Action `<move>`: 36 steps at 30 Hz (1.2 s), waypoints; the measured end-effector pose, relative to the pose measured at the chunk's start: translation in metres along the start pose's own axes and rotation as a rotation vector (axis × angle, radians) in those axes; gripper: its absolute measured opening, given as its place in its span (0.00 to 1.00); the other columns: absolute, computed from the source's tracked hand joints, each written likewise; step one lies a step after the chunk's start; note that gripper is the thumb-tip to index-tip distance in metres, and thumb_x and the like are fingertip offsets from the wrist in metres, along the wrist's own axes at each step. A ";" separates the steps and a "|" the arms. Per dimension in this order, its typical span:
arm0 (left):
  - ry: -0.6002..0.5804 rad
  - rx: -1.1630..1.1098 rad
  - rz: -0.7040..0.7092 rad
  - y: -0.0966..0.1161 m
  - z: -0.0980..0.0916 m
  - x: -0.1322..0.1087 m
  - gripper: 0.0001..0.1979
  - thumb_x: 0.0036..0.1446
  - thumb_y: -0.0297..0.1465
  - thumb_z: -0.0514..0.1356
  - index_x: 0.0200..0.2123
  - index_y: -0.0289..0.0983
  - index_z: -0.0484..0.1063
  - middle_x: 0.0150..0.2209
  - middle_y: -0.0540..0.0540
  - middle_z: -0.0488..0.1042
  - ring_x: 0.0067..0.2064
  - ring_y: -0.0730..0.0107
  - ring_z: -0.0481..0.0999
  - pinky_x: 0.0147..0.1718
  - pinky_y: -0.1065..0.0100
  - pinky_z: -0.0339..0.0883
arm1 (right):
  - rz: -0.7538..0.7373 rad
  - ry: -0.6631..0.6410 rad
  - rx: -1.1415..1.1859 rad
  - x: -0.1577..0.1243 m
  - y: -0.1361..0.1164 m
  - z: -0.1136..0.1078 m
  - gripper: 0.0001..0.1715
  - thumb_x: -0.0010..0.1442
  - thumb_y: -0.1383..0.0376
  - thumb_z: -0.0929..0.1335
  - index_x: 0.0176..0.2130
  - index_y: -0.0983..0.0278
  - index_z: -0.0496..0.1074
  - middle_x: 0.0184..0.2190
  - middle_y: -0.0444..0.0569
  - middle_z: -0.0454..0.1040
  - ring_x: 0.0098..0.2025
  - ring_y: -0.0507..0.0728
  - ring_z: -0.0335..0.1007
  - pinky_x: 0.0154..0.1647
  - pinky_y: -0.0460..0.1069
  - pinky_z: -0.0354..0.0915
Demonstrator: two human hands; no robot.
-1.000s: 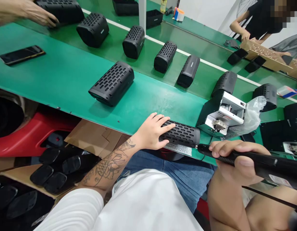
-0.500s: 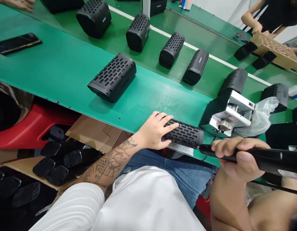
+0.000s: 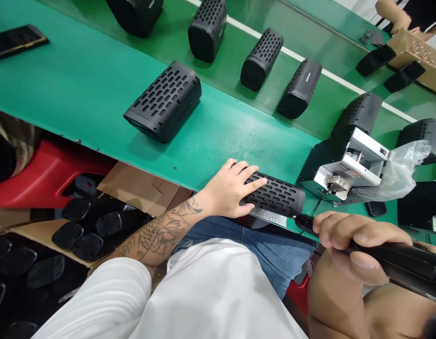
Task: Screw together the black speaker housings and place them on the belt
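A black speaker housing [image 3: 279, 194] with slotted holes lies on its side at the near edge of the green table. My left hand [image 3: 235, 188] is laid over its left end, fingers spread on top and thumb along the near side, holding it down. My right hand [image 3: 362, 240] is wrapped around a black electric screwdriver [image 3: 405, 263]. The screwdriver's tip touches or nearly touches the right end of the housing; the exact contact is too small to tell. Another slotted housing [image 3: 165, 101] rests on the table to the left, apart from both hands.
A black-and-white screw feeder [image 3: 345, 165] with a clear plastic bag [image 3: 405, 172] stands right of the housing. Several speakers line the darker green belt [image 3: 235, 70] behind. A phone [image 3: 16, 42] lies far left. Cartons of black parts [image 3: 76, 230] stand below. A person's hands [image 3: 403, 23] are at a box.
The view has shifted slightly. The screwdriver's back end and my right hand are tilted lower. My left hand stays on the speaker housing.
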State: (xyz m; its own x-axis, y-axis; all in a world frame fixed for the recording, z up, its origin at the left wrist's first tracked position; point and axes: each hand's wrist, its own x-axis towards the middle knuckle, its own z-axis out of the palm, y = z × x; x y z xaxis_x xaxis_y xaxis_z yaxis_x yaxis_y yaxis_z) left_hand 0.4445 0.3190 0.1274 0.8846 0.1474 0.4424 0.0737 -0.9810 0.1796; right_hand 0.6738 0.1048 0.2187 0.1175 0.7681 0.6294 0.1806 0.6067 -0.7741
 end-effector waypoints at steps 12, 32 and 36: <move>-0.166 -0.002 0.010 -0.003 -0.013 0.004 0.39 0.74 0.49 0.67 0.81 0.38 0.72 0.75 0.25 0.71 0.69 0.33 0.73 0.68 0.37 0.66 | -0.016 -0.077 0.009 0.007 0.003 0.001 0.11 0.69 0.65 0.72 0.42 0.63 0.64 0.25 0.40 0.67 0.24 0.49 0.69 0.30 0.48 0.75; -0.050 -0.020 0.028 -0.003 -0.006 -0.001 0.37 0.74 0.49 0.70 0.77 0.36 0.76 0.73 0.25 0.73 0.68 0.34 0.77 0.67 0.37 0.71 | 0.024 0.191 -0.002 -0.003 0.004 0.003 0.05 0.68 0.65 0.73 0.44 0.63 0.75 0.25 0.41 0.70 0.23 0.50 0.70 0.31 0.49 0.76; 0.117 -0.278 0.031 -0.010 0.004 -0.020 0.38 0.73 0.48 0.73 0.77 0.35 0.73 0.78 0.25 0.67 0.76 0.36 0.73 0.74 0.36 0.74 | -0.022 0.165 0.039 0.006 0.001 -0.026 0.19 0.70 0.60 0.69 0.54 0.61 0.85 0.24 0.43 0.71 0.19 0.54 0.68 0.24 0.52 0.74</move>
State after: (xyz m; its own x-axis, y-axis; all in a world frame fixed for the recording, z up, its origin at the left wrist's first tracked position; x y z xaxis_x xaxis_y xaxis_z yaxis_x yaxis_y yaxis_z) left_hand 0.4276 0.3254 0.1130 0.8242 0.1469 0.5468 -0.0963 -0.9153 0.3911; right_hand 0.7005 0.1044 0.2236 0.2734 0.7121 0.6466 0.1477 0.6332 -0.7598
